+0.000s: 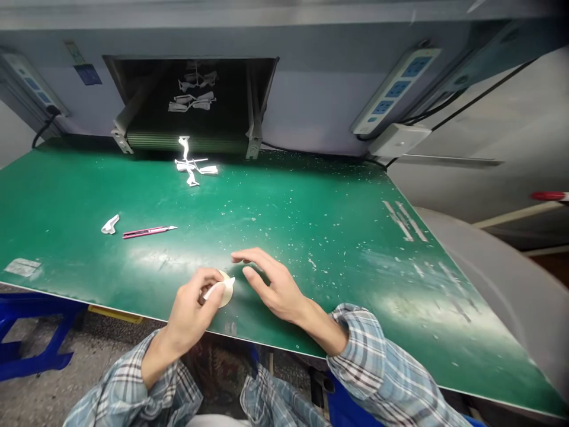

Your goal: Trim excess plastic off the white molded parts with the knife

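Near the front edge of the green table, my left hand (193, 299) is closed on a small white plastic part (229, 283). A round cream disc (226, 295), perhaps a tape roll, sits right behind the part, partly covered by my fingers. Whether the disc is gripped too or rests on the table, I cannot tell. Just to the right, my right hand (275, 287) hovers with thumb and fingers apart, holding nothing. A pink craft knife (149, 232) lies farther left, blade pointing right. Beside it is another white plastic part (111, 225).
A cluster of white plastic parts (191, 166) lies before a conveyor belt (186, 127), which carries more clusters inside the machine opening. Power strips (397, 89) hang on the machine wall. A blue stool (35, 332) stands at the lower left, under the table (355, 255).
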Motion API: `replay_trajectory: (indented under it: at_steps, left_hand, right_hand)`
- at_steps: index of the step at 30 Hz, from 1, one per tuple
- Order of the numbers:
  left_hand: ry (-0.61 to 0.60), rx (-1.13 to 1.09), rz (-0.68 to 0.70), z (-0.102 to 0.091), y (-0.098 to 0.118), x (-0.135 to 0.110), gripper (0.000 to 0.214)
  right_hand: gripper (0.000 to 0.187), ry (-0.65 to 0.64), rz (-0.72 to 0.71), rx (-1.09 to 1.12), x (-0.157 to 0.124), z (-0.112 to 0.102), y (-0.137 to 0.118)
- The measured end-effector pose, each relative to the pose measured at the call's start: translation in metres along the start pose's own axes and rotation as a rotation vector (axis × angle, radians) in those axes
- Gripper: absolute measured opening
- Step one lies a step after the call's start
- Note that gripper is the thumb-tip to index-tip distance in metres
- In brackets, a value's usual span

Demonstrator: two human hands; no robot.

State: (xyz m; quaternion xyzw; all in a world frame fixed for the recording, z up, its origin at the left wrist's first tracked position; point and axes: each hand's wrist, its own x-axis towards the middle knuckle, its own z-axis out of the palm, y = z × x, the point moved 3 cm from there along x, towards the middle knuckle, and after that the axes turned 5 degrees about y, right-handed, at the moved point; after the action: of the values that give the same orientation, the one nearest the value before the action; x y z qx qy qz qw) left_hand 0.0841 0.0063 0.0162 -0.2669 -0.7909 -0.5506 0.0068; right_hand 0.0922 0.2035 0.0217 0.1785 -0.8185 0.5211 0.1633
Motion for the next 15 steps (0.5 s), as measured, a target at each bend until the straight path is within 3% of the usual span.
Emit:
replay_trajectory:
  at_steps: [2, 5, 9, 15]
  left_hand:
    - [0.064, -0.361, -0.276, 0.006, -0.003, -0.002, 0.02]
    - [0.091, -0.688, -0.458, 0.018, -0.002, -0.005, 0.03]
    - [0.144, -0.814, -0.519, 0.027, 0.002, -0.006, 0.035]
    - [0.135, -0.868, -0.536, 0.029, 0.007, -0.002, 0.034]
  right_hand:
    - [0.034, 0.003, 0.004, 0.138, 0.001, 0.001, -0.009]
    - [0.034, 0.03, 0.004, 0.227, 0.001, 0.006, -0.019]
    - [0.016, 0.114, -0.008, 0.234, 0.001, 0.011, -0.025]
    - [0.013, 0.15, -0.009, 0.236, 0.0, 0.011, -0.028]
